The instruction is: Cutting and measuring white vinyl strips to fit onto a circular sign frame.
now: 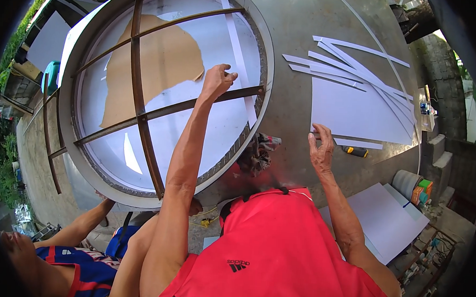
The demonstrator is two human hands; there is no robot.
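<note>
In the head view, the left hand [217, 84] is positioned over the round metal frame [268, 58], near the long white strip [232, 36] inside its right portion. The fingers are curled; whether they grip anything cannot be determined. The right hand [322, 150] is at the near-left corner of the white sheet [347, 114], fingers apart, nothing clamped. Loose white strips [361, 51] partly overlap the sheet.

Frame [269, 69] left, cardboard [167, 64] inside, strips [363, 75] right
</note>
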